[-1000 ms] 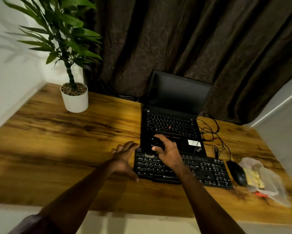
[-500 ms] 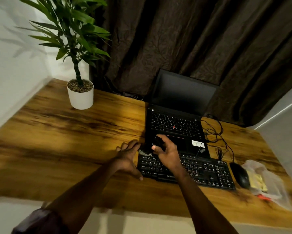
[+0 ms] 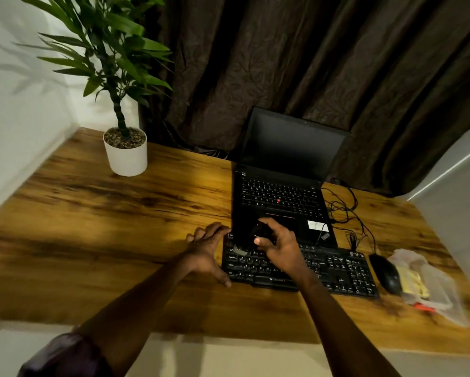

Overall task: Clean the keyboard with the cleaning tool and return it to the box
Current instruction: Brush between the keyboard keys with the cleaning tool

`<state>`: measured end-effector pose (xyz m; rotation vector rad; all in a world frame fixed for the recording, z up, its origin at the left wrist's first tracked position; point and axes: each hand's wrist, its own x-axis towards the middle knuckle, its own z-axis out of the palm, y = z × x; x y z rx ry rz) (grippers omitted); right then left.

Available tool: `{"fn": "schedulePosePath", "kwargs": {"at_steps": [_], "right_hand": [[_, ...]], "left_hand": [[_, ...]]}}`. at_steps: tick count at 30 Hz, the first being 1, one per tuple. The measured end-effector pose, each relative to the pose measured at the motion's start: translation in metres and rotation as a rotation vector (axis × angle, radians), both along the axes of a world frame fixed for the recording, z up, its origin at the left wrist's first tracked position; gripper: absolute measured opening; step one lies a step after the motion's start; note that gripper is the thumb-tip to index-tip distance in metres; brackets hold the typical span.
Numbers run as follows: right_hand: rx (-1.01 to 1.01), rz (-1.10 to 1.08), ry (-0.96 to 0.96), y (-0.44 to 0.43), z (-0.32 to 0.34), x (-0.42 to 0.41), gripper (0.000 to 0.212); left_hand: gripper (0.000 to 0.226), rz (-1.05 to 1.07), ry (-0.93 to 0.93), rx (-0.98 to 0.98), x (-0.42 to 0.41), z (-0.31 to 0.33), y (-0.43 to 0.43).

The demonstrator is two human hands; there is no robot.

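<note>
**Keyboard cleaning: right hand on tool, left hand steadying the keyboard**

The black keyboard (image 3: pixel 337 270) lies flat on the wooden desk (image 3: pixel 119 240), near the front edge and right of centre. Its far edge sits just beside the front of an open black laptop (image 3: pixel 282 197).

The right hand (image 3: pixel 282 251) is over the left part of the keyboard. Its fingers and thumb are curled round a small dark cleaning tool (image 3: pixel 260 233). The tool's outline merges with the dark laptop body behind it, so its shape cannot be made out. A pale grey patch (image 3: pixel 239 250) shows on the keys just left of this hand. Whether it is the tool's working end cannot be told.

The left hand (image 3: pixel 206 253) holds nothing. Its fingers are fairly straight and lie at the left end of the keyboard, touching it. The thumb is spread toward the keyboard's near left corner.

To the right of the keyboard, just beside it, is a black mouse (image 3: pixel 386 273). Right of the mouse lies a clear plastic bag (image 3: pixel 440 289) with yellow contents. Loose black cables (image 3: pixel 345 208) lie on the desk right of the laptop. A green plant in a white pot (image 3: pixel 126 159) stands at the far left of the desk. A dark curtain (image 3: pixel 310 63) hangs behind.
</note>
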<state>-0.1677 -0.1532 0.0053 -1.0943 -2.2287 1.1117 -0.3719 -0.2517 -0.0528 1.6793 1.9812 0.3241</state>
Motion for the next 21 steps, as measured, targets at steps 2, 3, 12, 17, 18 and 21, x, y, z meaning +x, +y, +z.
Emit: {"fn": "schedulePosePath", "kwargs": {"at_steps": [2, 3, 12, 17, 18, 21], "right_hand": [[0.027, 0.019, -0.055, 0.002, 0.007, 0.004, 0.039], [0.04, 0.028, -0.076, 0.002, 0.01, 0.004, 0.04], [0.075, 0.105, -0.071, -0.015, 0.01, -0.028, 0.038], [0.048, 0.097, -0.096, -0.011, 0.013, -0.025, 0.04], [0.047, 0.098, -0.118, -0.008, 0.014, -0.022, 0.042], [0.069, 0.092, -0.213, 0.001, 0.015, -0.007, 0.046]], "left_hand": [[0.146, -0.004, -0.003, 0.002, 0.0, 0.0, 0.0], [0.145, -0.007, -0.002, -0.002, 0.0, 0.001, 0.0], [0.154, 0.021, 0.028, -0.086, 0.002, 0.004, 0.001], [0.149, 0.018, 0.023, -0.085, 0.003, 0.005, 0.001], [0.147, 0.016, 0.017, -0.073, 0.002, 0.006, 0.0], [0.143, 0.008, 0.015, -0.033, 0.002, 0.008, -0.001]]}}
